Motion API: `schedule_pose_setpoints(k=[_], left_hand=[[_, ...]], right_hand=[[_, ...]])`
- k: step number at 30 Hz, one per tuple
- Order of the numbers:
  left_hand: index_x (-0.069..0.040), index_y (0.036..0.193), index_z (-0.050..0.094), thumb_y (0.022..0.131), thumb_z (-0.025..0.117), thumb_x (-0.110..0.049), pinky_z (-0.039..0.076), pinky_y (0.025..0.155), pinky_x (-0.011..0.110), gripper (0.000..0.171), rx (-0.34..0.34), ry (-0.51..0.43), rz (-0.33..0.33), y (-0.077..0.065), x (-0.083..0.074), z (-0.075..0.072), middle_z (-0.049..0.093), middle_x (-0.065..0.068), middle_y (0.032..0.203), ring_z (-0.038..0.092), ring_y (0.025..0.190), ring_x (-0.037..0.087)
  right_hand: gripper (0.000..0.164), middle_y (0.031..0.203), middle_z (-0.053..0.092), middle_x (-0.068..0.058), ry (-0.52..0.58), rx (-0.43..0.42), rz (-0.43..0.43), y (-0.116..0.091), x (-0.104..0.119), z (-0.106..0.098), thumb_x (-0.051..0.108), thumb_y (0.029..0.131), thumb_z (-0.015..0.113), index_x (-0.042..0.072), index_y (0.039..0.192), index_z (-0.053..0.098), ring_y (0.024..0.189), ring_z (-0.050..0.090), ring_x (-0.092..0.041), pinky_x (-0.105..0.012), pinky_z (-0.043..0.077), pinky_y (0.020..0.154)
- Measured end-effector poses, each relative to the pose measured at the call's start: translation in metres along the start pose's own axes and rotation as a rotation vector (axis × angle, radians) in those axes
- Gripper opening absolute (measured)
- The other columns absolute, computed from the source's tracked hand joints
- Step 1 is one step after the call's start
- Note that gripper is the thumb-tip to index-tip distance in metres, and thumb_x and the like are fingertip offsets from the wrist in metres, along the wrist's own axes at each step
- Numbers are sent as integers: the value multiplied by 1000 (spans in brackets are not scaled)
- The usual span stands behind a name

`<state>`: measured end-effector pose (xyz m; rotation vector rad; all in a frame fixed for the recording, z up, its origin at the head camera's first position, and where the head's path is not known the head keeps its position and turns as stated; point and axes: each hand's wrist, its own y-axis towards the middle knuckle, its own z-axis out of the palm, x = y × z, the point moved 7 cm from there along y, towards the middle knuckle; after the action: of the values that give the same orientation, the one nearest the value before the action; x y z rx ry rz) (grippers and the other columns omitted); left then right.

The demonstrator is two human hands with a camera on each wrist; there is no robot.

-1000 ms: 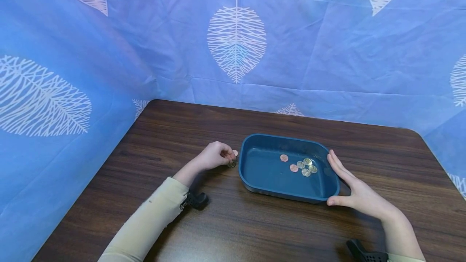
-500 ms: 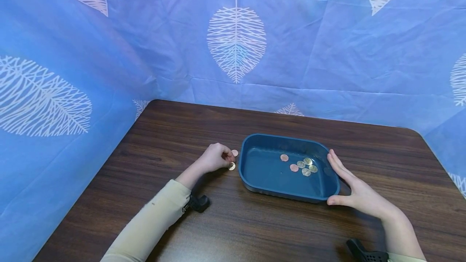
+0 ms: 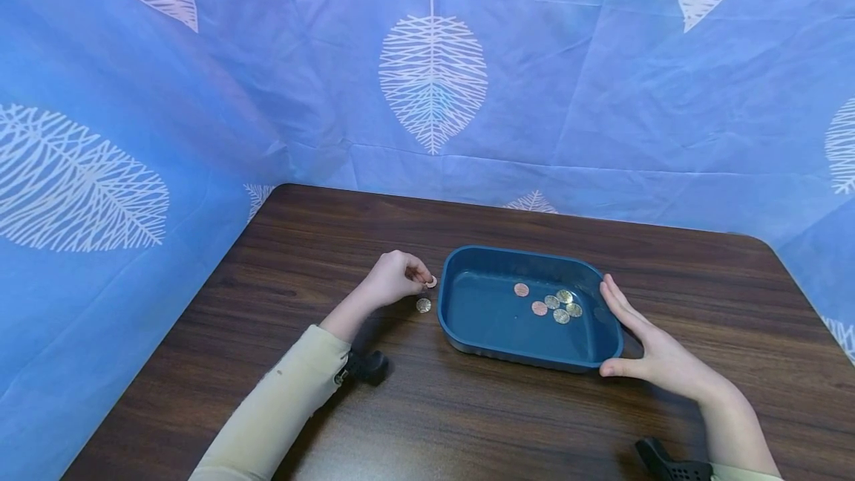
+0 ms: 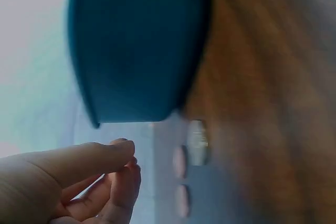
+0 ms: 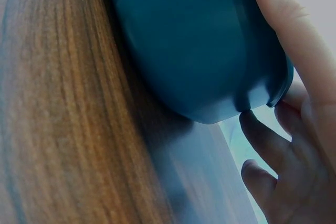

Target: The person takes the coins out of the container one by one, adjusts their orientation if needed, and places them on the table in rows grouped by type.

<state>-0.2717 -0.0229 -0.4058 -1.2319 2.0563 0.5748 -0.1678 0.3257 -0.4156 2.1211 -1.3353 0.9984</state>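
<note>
The blue tray sat on the brown table. Just left of the tray, the left hand had its bent fingertips at a copper coin. The thumb and fingers were close together, but I could not tell if they pinched the coin or only touched it. Picking it up looked like the step in hand. A flat coin was likely hard to lift, so it seemed best to press on one edge, tip up the other edge and squeeze softly. Going slowly seemed wise, because a pale shiny coin lay near, also left of the tray. The left wrist view seemed to show one more coin outside the tray, but it was blurry.

The right hand touched the right end of the tray, thumb and fingers spread wide apart. That looked like a good way to stop the tray sliding. Inside the tray, mostly toward its right end, lay two reddish coins and four yellowish coins. The yellowish ones were bunched together.
</note>
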Motion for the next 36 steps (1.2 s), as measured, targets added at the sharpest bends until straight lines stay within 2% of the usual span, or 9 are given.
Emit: schedule_pose_setpoints(k=[4,8,11,15,17,22,27,31,36], left_hand=[[-4,88,74,84,72,-5,50,64,25,4,-15,-44,-1,6,-11,-7,68,0,78,62,69,10],[-3,92,73,86,70,-4,50,63,24,7,-9,-91,4,12,-29,-9,67,0,80,62,70,10],[-2,96,72,86,69,-4,48,56,25,10,15,-146,20,17,-45,-5,65,2,81,60,69,12],[-2,97,70,86,70,-3,48,57,23,11,36,-185,69,25,-66,4,63,3,82,59,71,13],[-3,97,70,85,71,-4,49,63,22,11,39,-176,101,28,-77,8,63,2,82,59,73,13],[-3,94,69,87,69,-6,48,67,21,8,62,-172,150,36,-99,24,63,2,82,59,73,11],[-3,95,68,89,68,-7,46,65,20,7,106,-195,155,44,-118,44,63,1,80,59,72,11],[-1,98,68,89,67,-7,48,61,19,11,159,-225,150,52,-128,65,63,-1,78,63,70,16],[-4,94,69,89,68,-8,47,64,16,7,161,-193,146,59,-135,87,63,-3,77,60,68,8]], right_hand=[[108,159,-11,8,-5,-5,2,-1,0,0,10,78,78,26,155,3,138,-5,1,-75,21,89],[108,159,-11,7,-6,-13,-2,-1,0,-1,10,78,78,26,155,3,139,-5,1,-75,21,89],[108,159,-11,7,-7,-11,-6,-1,0,-1,10,78,78,25,155,3,138,-5,1,-76,21,88],[109,159,-11,8,-11,-3,2,-2,-2,0,11,78,78,26,155,3,138,-5,2,-75,21,89],[109,159,-12,8,-10,-1,5,-1,-2,0,11,78,78,26,154,2,140,-6,-2,-75,21,89],[108,158,-12,8,-8,7,-1,-1,2,1,11,79,78,27,154,2,139,-7,-2,-76,21,88],[108,159,-12,6,-14,0,7,-1,1,0,11,79,78,27,154,2,138,-6,1,-75,21,89],[108,159,-12,2,-7,0,17,0,0,0,10,79,77,27,154,2,140,-7,-3,-76,19,90],[108,159,-12,3,-3,6,12,0,1,1,10,80,77,26,154,2,140,-7,-3,-76,18,90]])
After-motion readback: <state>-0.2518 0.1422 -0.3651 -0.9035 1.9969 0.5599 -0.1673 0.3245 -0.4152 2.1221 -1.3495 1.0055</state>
